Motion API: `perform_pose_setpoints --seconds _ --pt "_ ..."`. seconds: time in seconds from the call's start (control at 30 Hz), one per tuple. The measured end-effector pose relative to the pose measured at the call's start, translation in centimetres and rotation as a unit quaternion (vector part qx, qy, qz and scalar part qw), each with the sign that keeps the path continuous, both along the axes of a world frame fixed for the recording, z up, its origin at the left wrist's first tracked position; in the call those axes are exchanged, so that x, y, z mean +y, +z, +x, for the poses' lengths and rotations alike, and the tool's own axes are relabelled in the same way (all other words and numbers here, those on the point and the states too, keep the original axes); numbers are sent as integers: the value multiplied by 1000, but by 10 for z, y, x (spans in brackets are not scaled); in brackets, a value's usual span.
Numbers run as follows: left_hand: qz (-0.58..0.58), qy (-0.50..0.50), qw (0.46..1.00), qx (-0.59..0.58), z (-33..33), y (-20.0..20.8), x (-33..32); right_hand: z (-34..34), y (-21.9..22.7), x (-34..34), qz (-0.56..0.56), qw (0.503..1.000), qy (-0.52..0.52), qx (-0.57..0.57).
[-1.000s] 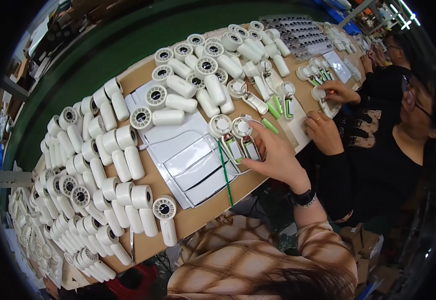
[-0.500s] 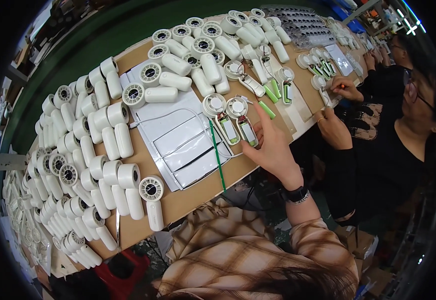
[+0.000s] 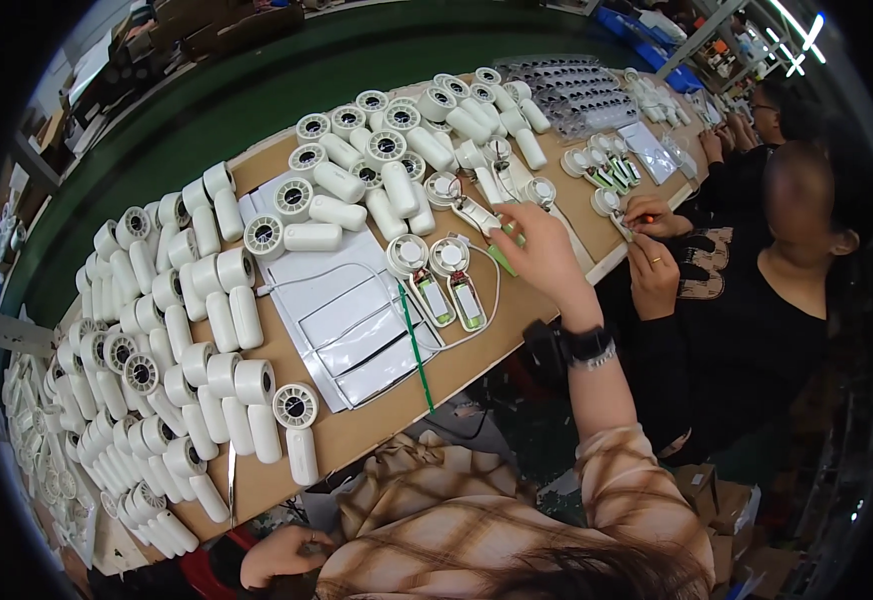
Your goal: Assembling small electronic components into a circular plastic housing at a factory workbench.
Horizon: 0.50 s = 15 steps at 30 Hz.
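Observation:
My right hand (image 3: 542, 252) reaches over the table, thumb and forefinger apart, above a green battery cell (image 3: 504, 259) and beside an opened white fan handle (image 3: 474, 214) with wires. Whether the fingertips touch either one is hard to see. Left of this hand, two opened handheld fans (image 3: 408, 254) lie side by side, green and white cells in their handles, with a white cable looped round them. Low in the picture, below the table edge, my left hand (image 3: 285, 556) is loosely bent near my lap, with nothing seen in it.
Many closed white handheld fans (image 3: 222, 320) crowd the table's left and back. White bagged sheets (image 3: 367, 325) lie mid-table under a green strap (image 3: 416, 345). Tweezers (image 3: 232, 480) lie near the front edge. At right, a co-worker's hands (image 3: 654, 260) handle another fan.
My right hand has moved forward and left, from beside the two opened fans to over the green cells. My left hand has come into view at the bottom. The view has shifted slightly.

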<state>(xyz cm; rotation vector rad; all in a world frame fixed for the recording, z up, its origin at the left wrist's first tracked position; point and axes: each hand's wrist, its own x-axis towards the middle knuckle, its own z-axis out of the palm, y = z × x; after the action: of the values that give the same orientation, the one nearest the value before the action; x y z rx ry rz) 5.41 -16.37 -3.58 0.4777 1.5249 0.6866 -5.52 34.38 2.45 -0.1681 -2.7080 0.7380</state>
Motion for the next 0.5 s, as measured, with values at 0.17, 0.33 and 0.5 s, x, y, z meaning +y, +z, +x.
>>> perform_pose_setpoints --seconds 0.17,0.33,0.5 --pt "121 48 984 124 -19 49 31 -44 -15 -7 168 985 34 -8" --pt "139 55 972 180 -17 66 43 -52 -18 -3 170 981 27 -83" --pt "210 62 959 180 -22 80 44 -40 -10 3 56 998 42 4"
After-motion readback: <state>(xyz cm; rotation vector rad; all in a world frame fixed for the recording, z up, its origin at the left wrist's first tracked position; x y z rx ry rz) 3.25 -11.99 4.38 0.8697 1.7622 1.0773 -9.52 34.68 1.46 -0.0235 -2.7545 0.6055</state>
